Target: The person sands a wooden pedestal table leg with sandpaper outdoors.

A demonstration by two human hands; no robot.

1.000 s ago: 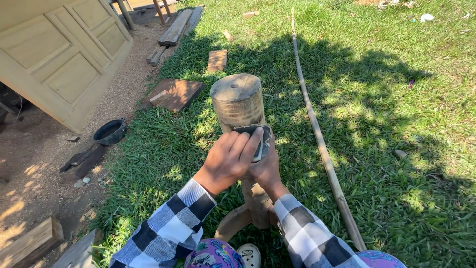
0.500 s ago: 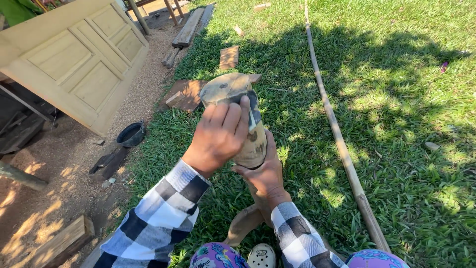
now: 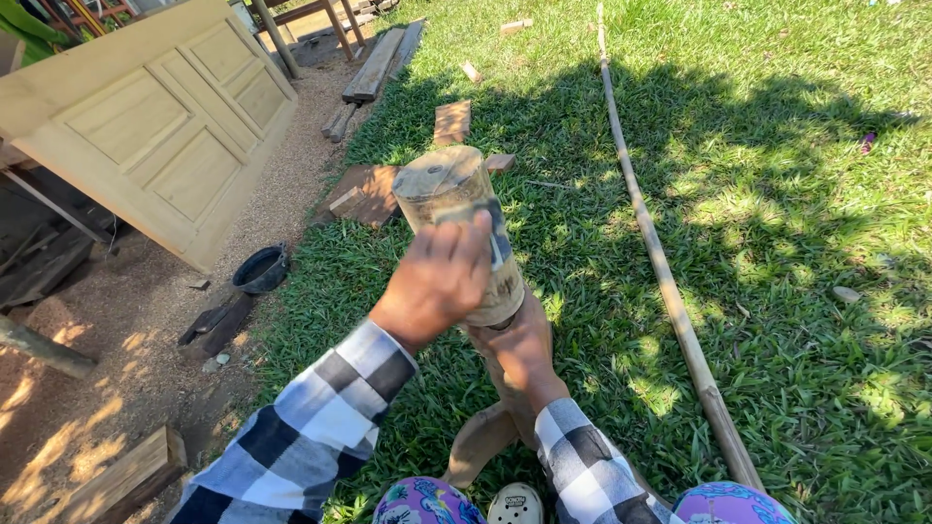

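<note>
I hold a thick, pale bamboo-like cylinder (image 3: pixel 445 184) upright over the grass, its flat top end facing me. My left hand (image 3: pixel 435 283) presses a dark grey sheet (image 3: pixel 497 238), which looks like sandpaper, against the cylinder's side. My right hand (image 3: pixel 516 351) grips the piece from below, where it narrows into a brown wooden stem (image 3: pixel 482 439) that reaches down between my feet. Both arms wear black-and-white checked sleeves.
A long thin bamboo pole (image 3: pixel 660 277) lies on the grass to the right. A pale panelled door (image 3: pixel 155 126) leans at the left over bare sandy ground. Nearby are a black bowl (image 3: pixel 260 270), flat boards (image 3: pixel 364 194), planks (image 3: pixel 374 68) and a wood block (image 3: pixel 121 477).
My left hand slid up the cylinder with the grey sheet and has come back down its side. My right hand kept its hold below. The view shifted slightly.
</note>
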